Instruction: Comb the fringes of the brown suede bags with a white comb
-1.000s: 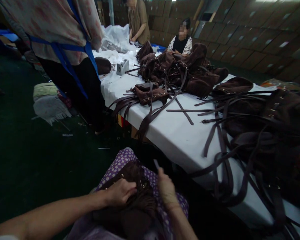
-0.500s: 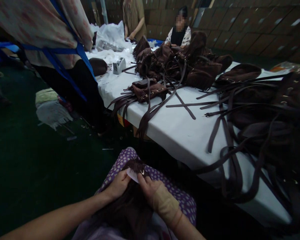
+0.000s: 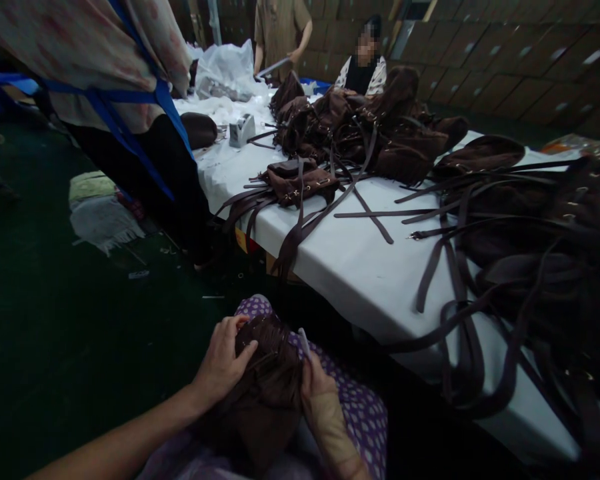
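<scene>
On my lap (image 3: 367,413), work on the brown bag (image 3: 267,427) seems unfinished, my left hand (image 3: 219,363) resting on it, fingers parted, my right hand (image 3: 321,387) gripping a white comb (image 3: 305,343); whether bags (image 3: 405,157) on the tabletop (image 3: 350,267) beyond are done, I cannot tell.

The left hand (image 3: 225,355) arches, thumb spread; the right hand (image 3: 317,385) pinches.

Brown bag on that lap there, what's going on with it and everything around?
The brown bag lies on a lap in spotted purple cloth. The left hand touches it; the right hand holds a thin pale tool near it. More brown bags lie on the white table, with other people around it.
</scene>
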Demonstrator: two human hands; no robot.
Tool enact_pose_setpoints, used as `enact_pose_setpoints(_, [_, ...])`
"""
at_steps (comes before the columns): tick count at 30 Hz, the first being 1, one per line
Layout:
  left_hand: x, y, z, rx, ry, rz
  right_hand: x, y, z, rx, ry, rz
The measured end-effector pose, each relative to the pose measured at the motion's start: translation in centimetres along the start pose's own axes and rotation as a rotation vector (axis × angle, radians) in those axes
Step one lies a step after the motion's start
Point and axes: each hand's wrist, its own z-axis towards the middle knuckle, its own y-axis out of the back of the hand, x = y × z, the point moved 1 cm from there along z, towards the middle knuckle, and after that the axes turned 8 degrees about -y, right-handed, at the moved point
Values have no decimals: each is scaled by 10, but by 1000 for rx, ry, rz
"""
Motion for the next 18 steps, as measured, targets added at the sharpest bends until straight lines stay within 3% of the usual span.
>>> enact_pose_setpoints(4, [-14,13,-15,417,-52,98,19,-5,-13,-28,76,66])
enact_pose_setpoints(8, [-11,24,-22,492,34,54,20,-1,-15,26,29,138])
enact_pose_setpoints(11, [-7,40,-23,490,83,-225,12,-7,-16,23,-7,166])
enact_pose_setpoints(13, [1,55,-25,303,179,-580,6,-12,-18,10,-15,180])
enact_pose_setpoints(15, [21,72,-27,-63,323,-905,2,-16,-19,3,-6,204])
enact_pose_setpoints(17, [50,90,-29,-390,565,-949,1,-17,-20,1,19,227])
enact_pose_setpoints(18, [66,98,-31,-453,717,-885,1,-17,-21,6,28,232])
